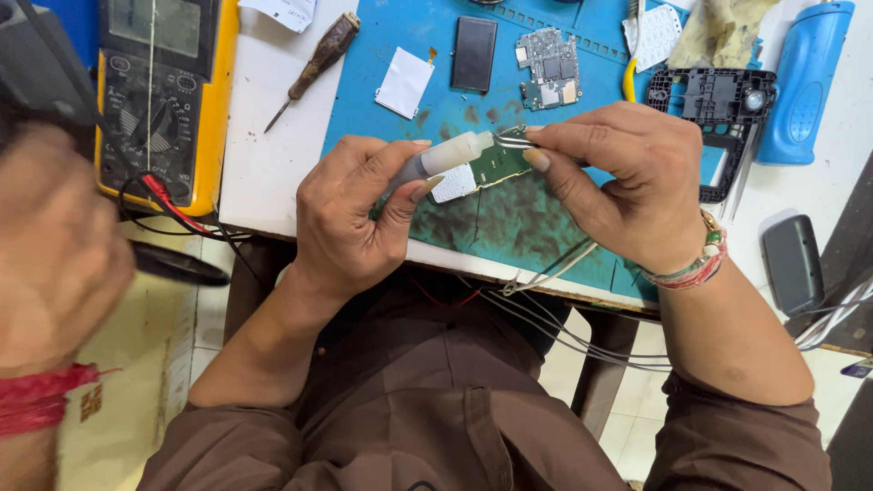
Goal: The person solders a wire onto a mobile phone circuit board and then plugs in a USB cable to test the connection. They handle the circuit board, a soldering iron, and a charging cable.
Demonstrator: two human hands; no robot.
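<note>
At a cluttered white workbench topped with a stained blue mat, the left hand grips a small white-tipped tube at frame centre, its nozzle meeting the metal tweezers pinched in the right hand. A green circuit board lies just beneath — partly hidden by both hands. A yellow multimeter sits upper left; pale floor tiles show below. A blurred hand — another person's — intrudes at left.

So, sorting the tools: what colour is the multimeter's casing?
Yellow around a dark grey face; the multimeter shows best in the head view, top left.
</note>
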